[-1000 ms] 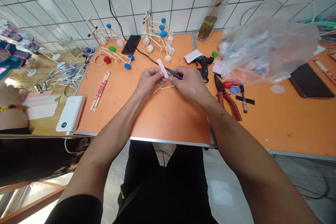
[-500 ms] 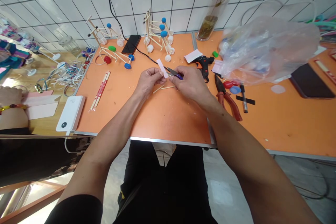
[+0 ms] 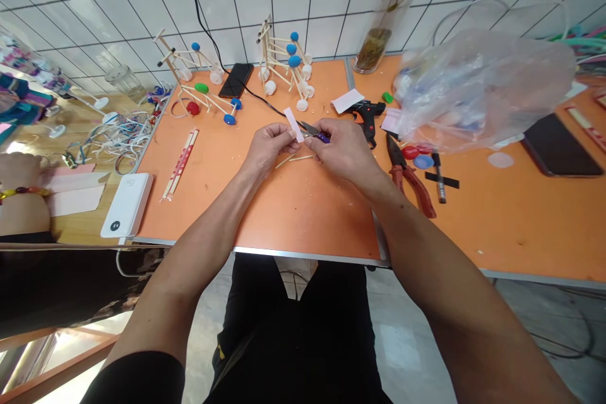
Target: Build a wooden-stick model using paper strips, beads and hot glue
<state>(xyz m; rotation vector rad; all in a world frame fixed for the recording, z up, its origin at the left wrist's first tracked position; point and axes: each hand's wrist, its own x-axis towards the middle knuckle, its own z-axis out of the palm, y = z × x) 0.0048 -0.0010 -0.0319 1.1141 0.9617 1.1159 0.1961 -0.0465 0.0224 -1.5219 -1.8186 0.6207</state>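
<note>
A narrow pink paper strip (image 3: 293, 124) is being held above the middle of the bench (image 3: 293, 221), pinched between thumb and fingertips of the left hand (image 3: 269, 146). The scissors (image 3: 310, 129) are gripped in the right hand (image 3: 348, 145), fingers curled around the purple handles, and the blades are pointed at the strip, close beside it. Trimming of the paper appears to be the step in hand; whether the strip is touched by a blade cannot be told. For a clean cut, the strip would have to be held steady, the blades lined up across it, and the fingertips kept clear.

Just below the hands, thin wooden sticks (image 3: 302, 158) are seen lying on the bench. Towards the far edge, two stick frames are set out, one with blue caps (image 3: 294, 61). To the right, a glue gun (image 3: 369, 117) is seen by folded paper (image 3: 347, 101), with red-handled pliers (image 3: 419, 186) lying nearer the near edge.
</note>
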